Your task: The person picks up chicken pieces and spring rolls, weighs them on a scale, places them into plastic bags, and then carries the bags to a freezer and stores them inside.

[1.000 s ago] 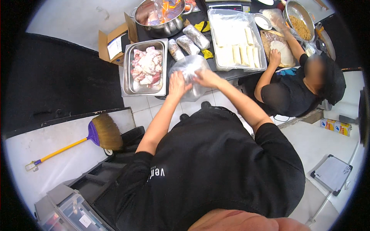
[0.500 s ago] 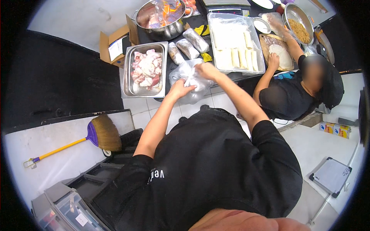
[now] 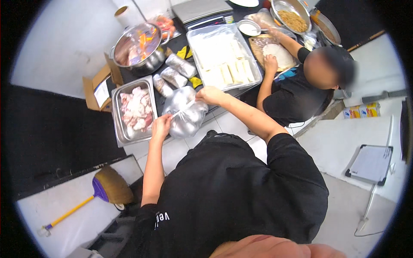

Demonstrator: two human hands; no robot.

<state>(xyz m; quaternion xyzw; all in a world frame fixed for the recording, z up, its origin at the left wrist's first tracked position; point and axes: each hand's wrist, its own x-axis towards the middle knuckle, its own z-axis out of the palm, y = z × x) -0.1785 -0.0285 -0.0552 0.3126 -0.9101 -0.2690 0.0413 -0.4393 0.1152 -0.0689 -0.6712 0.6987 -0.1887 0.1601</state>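
Observation:
A clear plastic bag [image 3: 188,121] hangs at the table's front edge, bulging, its neck stretched between my two hands. My left hand [image 3: 161,126] pinches one side of the neck, and my right hand [image 3: 209,95] grips the other side. What the bag holds cannot be made out clearly. Left of it stands a steel tray [image 3: 115,116] with a perforated insert full of raw meat pieces [image 3: 137,109]. Just behind the bag lie several wrapped rolls [image 3: 174,77] in clear film. To the right is a plastic tray [image 3: 254,71] of pale rolled dough pieces [image 3: 232,72].
A steel pot [image 3: 148,64] with bagged items and a cardboard box [image 3: 91,92] stand at the back left. Behind the plastic tray is a scale [image 3: 200,15]. At right a co-worker [image 3: 297,81] presses dough [image 3: 278,56] on a wooden board [image 3: 258,45]. A broom [image 3: 109,187] leans at lower left.
My hands have moved apart, drawing the bag's neck taut between them. The bag now looks rounder. The whole view has shifted and tilted.

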